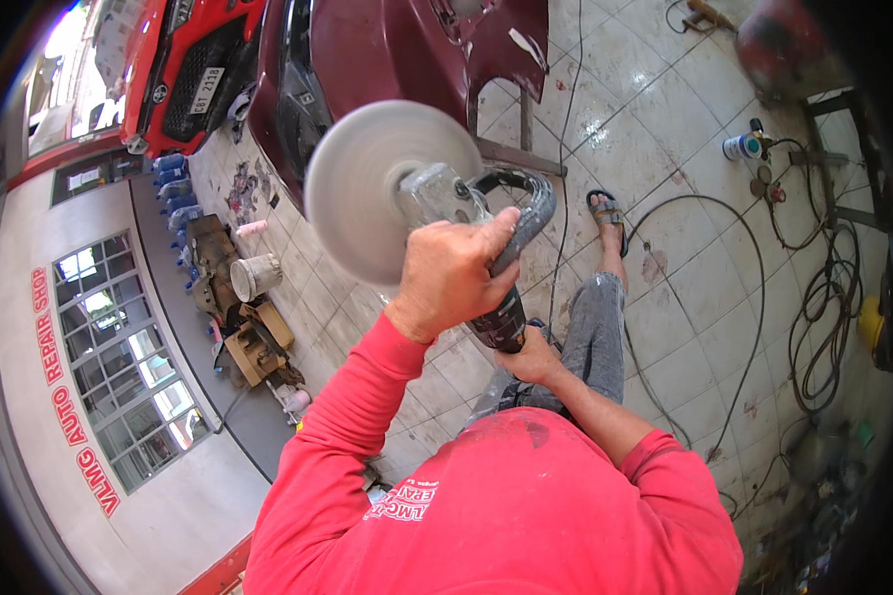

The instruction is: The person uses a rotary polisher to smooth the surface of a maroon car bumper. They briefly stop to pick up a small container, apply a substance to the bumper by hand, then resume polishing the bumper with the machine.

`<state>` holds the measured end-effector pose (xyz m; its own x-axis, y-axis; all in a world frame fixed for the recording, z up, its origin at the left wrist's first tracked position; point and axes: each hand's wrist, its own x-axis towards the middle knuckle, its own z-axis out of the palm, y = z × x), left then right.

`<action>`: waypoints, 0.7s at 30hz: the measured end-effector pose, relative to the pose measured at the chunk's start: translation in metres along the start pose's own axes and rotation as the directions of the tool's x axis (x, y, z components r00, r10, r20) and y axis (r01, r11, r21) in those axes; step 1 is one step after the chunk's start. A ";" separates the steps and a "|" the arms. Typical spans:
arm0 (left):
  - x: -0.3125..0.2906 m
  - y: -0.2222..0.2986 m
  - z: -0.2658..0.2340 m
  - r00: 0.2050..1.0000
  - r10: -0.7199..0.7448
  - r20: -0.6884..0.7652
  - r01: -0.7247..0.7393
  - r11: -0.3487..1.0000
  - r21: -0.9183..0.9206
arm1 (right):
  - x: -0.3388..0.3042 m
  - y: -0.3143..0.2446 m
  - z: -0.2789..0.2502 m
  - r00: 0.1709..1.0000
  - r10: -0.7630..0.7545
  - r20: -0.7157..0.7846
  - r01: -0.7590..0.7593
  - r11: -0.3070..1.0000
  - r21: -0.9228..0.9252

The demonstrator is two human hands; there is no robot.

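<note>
A rotary polisher is held out in front of me, its big round white pad smeared as if spinning. My left hand wraps round the looped front handle near the polisher's dusty grey head. Closer to my body, my right hand grips the rear end of the dark tool body. Beyond the pad is a maroon car bumper with scuffed pale patches. The pad overlaps the bumper's near side in the view; whether they touch I cannot tell.
A metal stand is under the bumper. A red car stands at the far left. Along the left wall are a white bucket, a cardboard box and blue bottles. Cables and a coiled hose lie on the tiled floor.
</note>
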<state>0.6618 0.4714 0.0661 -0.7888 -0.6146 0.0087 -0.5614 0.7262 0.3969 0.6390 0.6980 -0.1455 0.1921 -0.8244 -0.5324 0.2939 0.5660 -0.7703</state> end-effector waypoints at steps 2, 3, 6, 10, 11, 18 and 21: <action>0.028 -0.006 -0.027 1.000 -0.004 -0.014 0.004 1.000 0.004 | 0.012 -0.040 -0.004 1.000 0.006 -0.002 -0.006 1.000 0.005; 0.044 -0.012 -0.040 0.999 -0.030 0.012 0.030 1.000 0.001 | 0.019 -0.062 -0.005 1.000 -0.014 -0.024 0.015 1.000 0.016; 0.102 -0.029 -0.059 1.000 0.012 0.024 -0.011 0.999 -0.032 | 0.045 -0.119 -0.016 0.998 -0.049 -0.039 0.049 0.999 -0.007; 0.173 -0.040 -0.083 0.998 0.057 0.021 -0.057 0.998 0.037 | 0.086 -0.167 -0.037 0.993 -0.117 0.015 0.114 0.985 0.129; 0.178 -0.043 -0.086 0.997 0.075 -0.027 -0.074 0.996 0.056 | 0.095 -0.170 -0.041 0.992 -0.120 0.036 0.112 0.979 0.170; 0.140 -0.026 -0.063 0.995 -0.054 0.083 0.050 0.997 0.060 | 0.090 -0.130 -0.057 1.000 -0.020 0.017 0.020 1.000 0.005; 0.088 -0.013 -0.031 0.995 -0.034 0.089 0.025 0.995 0.101 | 0.072 -0.080 -0.055 0.998 -0.060 0.025 0.061 0.997 -0.043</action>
<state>0.6073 0.3985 0.0905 -0.7882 -0.6093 -0.0863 -0.6035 0.7378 0.3024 0.5775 0.5941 -0.1421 0.1970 -0.8570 -0.4762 0.2649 0.5141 -0.8158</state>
